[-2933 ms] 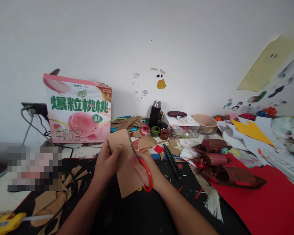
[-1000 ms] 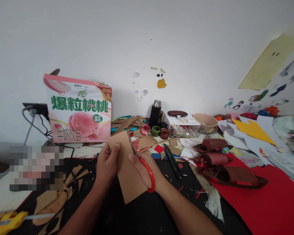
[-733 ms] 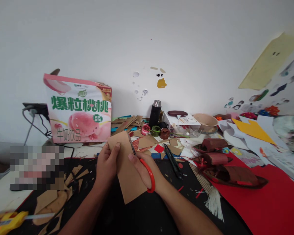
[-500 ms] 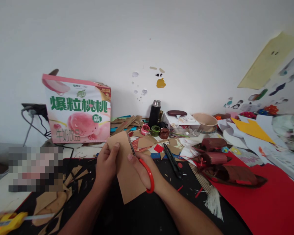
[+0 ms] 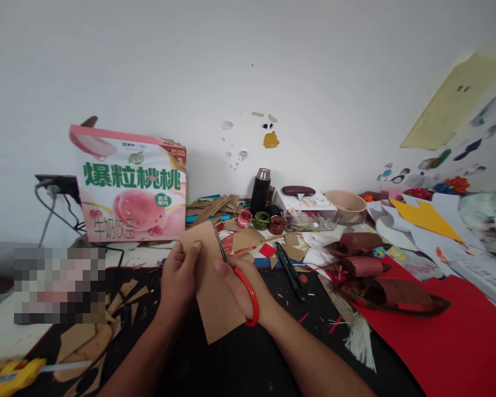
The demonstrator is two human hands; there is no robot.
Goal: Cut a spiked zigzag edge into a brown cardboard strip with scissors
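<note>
A piece of brown cardboard is held up over the black mat. My left hand pinches its left side, thumb on the face towards me. My right hand is closed on red-handled scissors, whose blades lie along the cardboard's upper right edge. Part of the blades is hidden behind the thumb and the cardboard. To the right of my right hand lies a black utility knife.
Cardboard scraps litter the left side, near a yellow tool. A pink drink carton stands at the back left. A black flask and small paint jars are behind. Brown model boats lie on red paper.
The cardboard and both hands have stayed almost in place. The scissor blades look slightly more closed along the cardboard's edge.
</note>
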